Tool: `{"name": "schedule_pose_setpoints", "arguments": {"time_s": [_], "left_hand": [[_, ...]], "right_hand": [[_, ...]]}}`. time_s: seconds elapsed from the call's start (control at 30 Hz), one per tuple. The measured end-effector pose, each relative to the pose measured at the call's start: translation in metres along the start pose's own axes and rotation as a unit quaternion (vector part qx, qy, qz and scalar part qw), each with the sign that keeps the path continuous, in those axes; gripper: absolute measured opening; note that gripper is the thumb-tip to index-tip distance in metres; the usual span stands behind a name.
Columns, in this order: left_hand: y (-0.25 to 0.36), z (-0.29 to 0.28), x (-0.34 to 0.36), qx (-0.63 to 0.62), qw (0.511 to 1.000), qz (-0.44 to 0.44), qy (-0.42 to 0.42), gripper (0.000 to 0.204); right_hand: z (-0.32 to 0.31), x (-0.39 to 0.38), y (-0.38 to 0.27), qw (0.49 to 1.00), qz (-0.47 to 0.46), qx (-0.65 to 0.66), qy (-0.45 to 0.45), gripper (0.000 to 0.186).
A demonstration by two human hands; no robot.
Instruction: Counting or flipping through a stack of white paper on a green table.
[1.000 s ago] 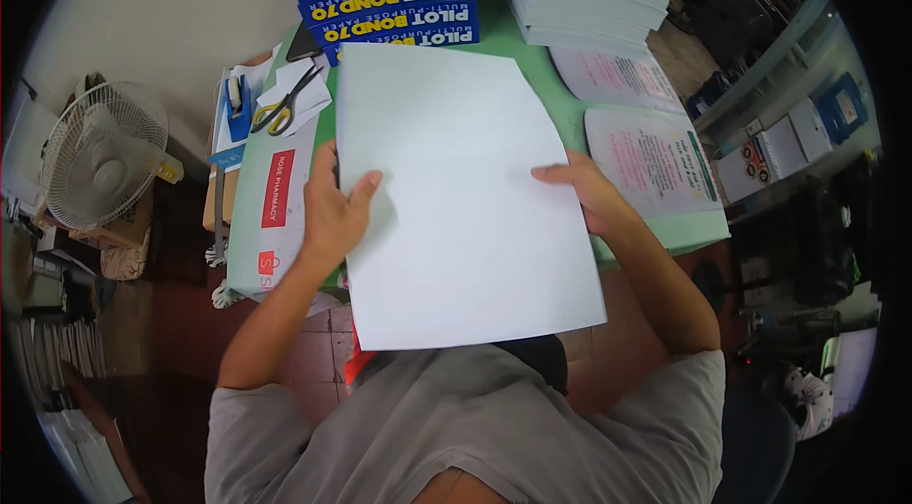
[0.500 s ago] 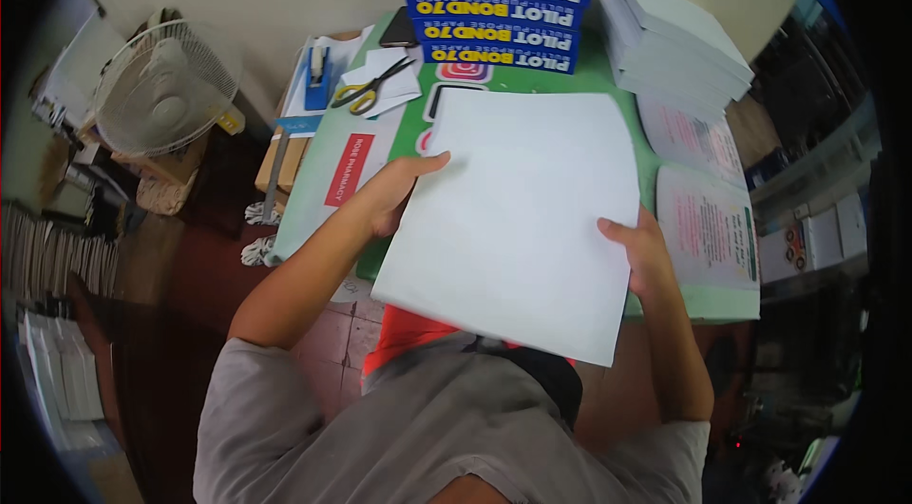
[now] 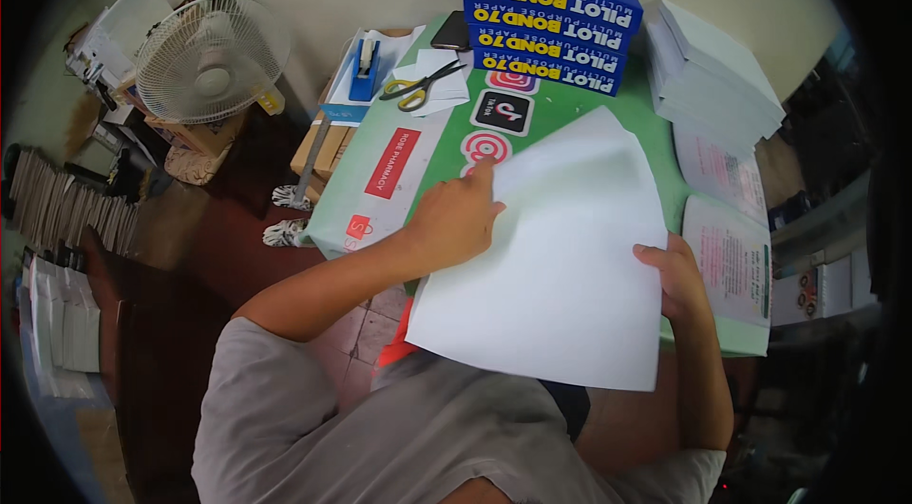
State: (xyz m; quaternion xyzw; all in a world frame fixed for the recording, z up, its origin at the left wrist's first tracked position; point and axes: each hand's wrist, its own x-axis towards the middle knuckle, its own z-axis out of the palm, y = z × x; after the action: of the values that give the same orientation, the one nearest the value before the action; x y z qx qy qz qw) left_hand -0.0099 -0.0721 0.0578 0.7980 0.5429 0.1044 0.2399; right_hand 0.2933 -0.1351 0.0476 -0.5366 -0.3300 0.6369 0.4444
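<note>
A stack of white paper (image 3: 551, 285) is tilted between my hands above the near side of the green table (image 3: 560, 129). My right hand (image 3: 676, 276) is closed on its right edge, thumb on top and fingers underneath. Over the left edge lies my left hand (image 3: 454, 224), back upward, its thumb on the top sheet and forefinger pointing along the far edge. This hand looks closed on the margin of the paper, though some of its fingers are hidden. The far corners of the stack look slightly fanned and bent.
Several blue paper packs (image 3: 551, 19) stand stacked at the back, beside a tall pile of white paper (image 3: 717, 76). At the left lie scissors (image 3: 423, 89), a blue stapler-like tool (image 3: 365, 70) and a dark phone (image 3: 450, 31). A fan (image 3: 214, 67) stands beyond the table.
My left hand has turned from a thumb-up grip to back upward, moving farther over the paper. The right hand keeps its grip. The view has shifted, so the table sits lower and further right.
</note>
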Motion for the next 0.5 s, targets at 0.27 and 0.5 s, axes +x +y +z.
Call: {"name": "schedule_pose_setpoints", "arguments": {"time_s": [0.27,0.5], "left_hand": [[0.025,-0.020,0.032,-0.200,0.979,-0.041,-0.027,0.046],[0.029,-0.058,0.018,-0.512,0.854,-0.088,-0.036,0.032]], "right_hand": [[0.071,0.000,-0.041,0.997,-0.038,-0.049,0.036,0.030],[0.029,-0.010,-0.044,0.994,-0.092,0.017,0.046,0.037]]}}
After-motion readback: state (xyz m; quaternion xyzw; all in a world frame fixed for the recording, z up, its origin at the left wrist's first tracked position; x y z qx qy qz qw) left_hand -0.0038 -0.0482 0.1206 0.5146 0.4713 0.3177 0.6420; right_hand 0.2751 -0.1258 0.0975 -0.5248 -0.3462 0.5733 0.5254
